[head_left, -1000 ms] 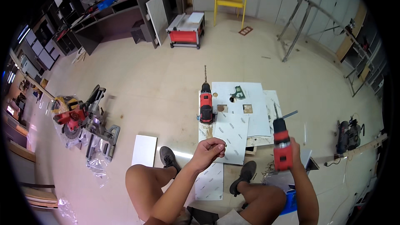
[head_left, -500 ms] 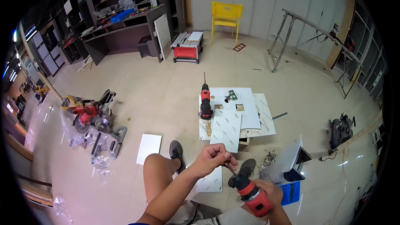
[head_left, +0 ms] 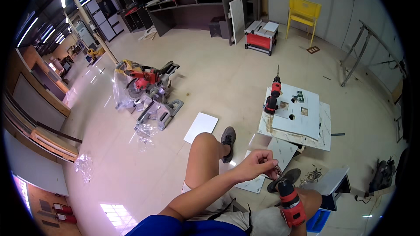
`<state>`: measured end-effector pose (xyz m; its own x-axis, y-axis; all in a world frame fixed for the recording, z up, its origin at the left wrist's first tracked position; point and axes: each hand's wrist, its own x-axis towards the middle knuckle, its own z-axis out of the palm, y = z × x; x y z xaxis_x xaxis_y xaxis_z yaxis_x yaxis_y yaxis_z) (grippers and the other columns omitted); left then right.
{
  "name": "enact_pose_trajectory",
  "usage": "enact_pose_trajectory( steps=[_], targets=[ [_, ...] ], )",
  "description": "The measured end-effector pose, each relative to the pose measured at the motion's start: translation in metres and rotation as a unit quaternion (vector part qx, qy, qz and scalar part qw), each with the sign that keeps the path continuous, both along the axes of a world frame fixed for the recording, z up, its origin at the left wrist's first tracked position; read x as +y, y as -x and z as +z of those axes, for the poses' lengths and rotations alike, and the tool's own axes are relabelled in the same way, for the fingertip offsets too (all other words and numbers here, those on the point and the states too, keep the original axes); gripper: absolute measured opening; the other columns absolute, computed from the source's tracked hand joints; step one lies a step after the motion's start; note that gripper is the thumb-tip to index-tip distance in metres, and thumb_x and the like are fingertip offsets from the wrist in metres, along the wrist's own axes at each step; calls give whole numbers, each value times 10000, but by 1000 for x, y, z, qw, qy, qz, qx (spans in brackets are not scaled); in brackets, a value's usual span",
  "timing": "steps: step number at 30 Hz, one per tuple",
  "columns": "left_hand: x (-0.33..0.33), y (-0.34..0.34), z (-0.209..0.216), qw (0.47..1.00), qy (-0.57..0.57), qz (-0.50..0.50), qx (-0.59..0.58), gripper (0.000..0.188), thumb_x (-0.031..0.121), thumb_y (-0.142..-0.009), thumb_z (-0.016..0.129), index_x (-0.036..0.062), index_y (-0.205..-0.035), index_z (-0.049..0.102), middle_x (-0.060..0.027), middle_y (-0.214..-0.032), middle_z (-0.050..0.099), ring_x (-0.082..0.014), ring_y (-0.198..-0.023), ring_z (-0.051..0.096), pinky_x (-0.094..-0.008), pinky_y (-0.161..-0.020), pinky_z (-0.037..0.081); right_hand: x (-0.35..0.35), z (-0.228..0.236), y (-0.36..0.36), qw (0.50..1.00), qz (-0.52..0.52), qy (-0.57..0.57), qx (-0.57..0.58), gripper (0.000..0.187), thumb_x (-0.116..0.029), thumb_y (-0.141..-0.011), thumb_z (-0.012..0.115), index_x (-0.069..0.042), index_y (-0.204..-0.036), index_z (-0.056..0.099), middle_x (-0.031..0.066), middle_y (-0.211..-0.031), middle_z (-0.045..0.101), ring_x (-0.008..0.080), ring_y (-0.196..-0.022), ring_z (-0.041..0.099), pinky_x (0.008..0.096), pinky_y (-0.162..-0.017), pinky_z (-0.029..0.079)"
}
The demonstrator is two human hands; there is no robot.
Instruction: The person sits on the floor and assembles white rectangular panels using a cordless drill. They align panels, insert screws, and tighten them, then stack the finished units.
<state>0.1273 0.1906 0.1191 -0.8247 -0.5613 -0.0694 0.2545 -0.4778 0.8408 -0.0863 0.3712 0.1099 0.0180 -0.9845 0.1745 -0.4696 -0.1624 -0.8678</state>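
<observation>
A red and black cordless drill (head_left: 292,203) is in my right hand (head_left: 299,230), low in front of my lap. Most of that hand is hidden behind the drill. My left hand (head_left: 258,166) pinches the drill bit (head_left: 279,171) at the chuck, thumb and fingers pressed together. Ahead, a second red and black drill (head_left: 274,92) lies on the left edge of a stacked white panel (head_left: 286,124) with several cut holes. Beside it on the panel is a small green tool (head_left: 299,96). A marble-patterned board (head_left: 283,150) slants down at the stack's near edge.
Left stands a red mitre saw (head_left: 146,81) partly wrapped in plastic. A white board (head_left: 201,127) lies by my left foot. Near my right knee are scattered metal pieces (head_left: 313,175) and a blue bin (head_left: 318,221). Farther back are a table saw (head_left: 259,41) and a yellow chair (head_left: 304,12).
The view has swung left, so the room appears farther right. The marble-patterned board has dropped from the top of the stack to its near edge. Both hands stay at the drill.
</observation>
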Motion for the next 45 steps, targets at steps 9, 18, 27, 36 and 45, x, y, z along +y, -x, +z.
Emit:
enact_pose_trajectory(
  steps=[9,18,27,36,45],
  targets=[
    [11,-12,-38,998,-67,18,-6,220,177,-1002,549,36,-840,502,-148,-892,697,-180,-758,704,-293,-704,592,10,-29,-27,996,-37,-81,-11,160,-98,-848,634,-12,-983,627,80,-861,656,200,-718,622,298,-656,499],
    [6,-19,-51,999,-41,7,-6,223,189,-991,571,38,-840,510,-95,-818,689,-144,-691,695,-250,-624,564,-8,-45,-52,987,-83,-135,-9,148,-95,-845,627,-28,-977,616,69,-855,639,195,-714,606,302,-654,492],
    [-3,-37,-53,997,44,-22,-51,242,166,-972,600,18,-799,518,-84,-764,668,-141,-677,696,-241,-577,541,8,-56,-56,983,-116,-144,-5,139,-92,-842,621,-44,-971,604,57,-849,621,190,-709,589,306,-652,485],
    [-15,-53,-49,991,12,-87,-99,258,176,-964,616,-3,-788,558,-115,-755,690,-144,-645,683,-243,-574,554,38,-61,-54,984,-119,-128,14,132,-89,-838,615,-60,-966,593,45,-842,604,185,-705,572,311,-650,478],
    [-3,-42,-60,992,-30,-63,-102,258,200,-951,642,16,-786,567,-97,-740,688,-121,-625,665,-232,-569,542,53,-84,-65,980,-124,-135,82,128,-86,-835,608,-76,-960,582,34,-836,586,180,-700,556,315,-648,471]
  ],
)
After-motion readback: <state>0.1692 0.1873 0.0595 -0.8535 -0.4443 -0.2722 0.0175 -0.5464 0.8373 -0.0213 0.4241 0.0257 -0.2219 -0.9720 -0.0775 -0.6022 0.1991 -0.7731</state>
